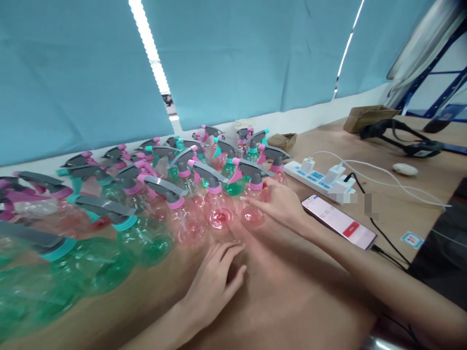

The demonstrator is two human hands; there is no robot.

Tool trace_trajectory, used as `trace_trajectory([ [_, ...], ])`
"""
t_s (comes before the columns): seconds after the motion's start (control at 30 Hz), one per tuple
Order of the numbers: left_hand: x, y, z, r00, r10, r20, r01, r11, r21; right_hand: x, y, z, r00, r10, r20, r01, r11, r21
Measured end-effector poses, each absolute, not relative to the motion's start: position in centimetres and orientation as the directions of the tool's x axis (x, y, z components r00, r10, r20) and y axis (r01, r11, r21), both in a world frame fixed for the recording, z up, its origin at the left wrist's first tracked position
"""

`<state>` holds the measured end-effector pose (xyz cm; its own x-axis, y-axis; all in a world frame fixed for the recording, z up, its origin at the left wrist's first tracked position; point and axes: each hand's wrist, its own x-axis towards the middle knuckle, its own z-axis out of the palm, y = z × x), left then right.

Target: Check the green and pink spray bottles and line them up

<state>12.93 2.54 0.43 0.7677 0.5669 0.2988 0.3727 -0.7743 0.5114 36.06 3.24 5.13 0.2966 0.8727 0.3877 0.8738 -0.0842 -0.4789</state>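
Observation:
My right hand (282, 204) is closed on the body of a pink spray bottle (252, 218), thumb across its front and the other fingers partly hidden behind. The bottle stands upright on the table (284, 291), its grey and pink trigger head pointing left. My left hand (217, 274) lies on the tabletop with nothing in it, fingers loosely stretched and thumb apart. Just beyond that hand are two more pink spray bottles (220, 214). Further left stand green spray bottles (146, 238) with turquoise collars. Grey tape runs over several trigger heads.
Several more pink and green spray bottles crowd the left and back of the table. To the right lie a phone (339, 221) with a running timer, a power strip (317, 177) with chargers, white cables, a mouse (404, 169), a black headset (401, 138) and a cardboard box (368, 118).

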Motion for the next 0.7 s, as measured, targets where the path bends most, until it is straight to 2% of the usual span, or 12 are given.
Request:
trace_trajectory([
  [0.27, 14.5, 2.2, -0.1, 0.667, 0.679, 0.306, 0.396, -0.671, 0.626, 34.7, -2.1, 5.8, 0.204, 0.897, 0.392, 0.89, -0.003, -0.457],
  [0.7, 11.2, 0.3, 0.4, 0.625, 0.678, 0.387, 0.257, -0.647, 0.718, 27.9, -4.5, 5.4, -0.006, 0.878, 0.48, 0.903, 0.21, -0.374],
])
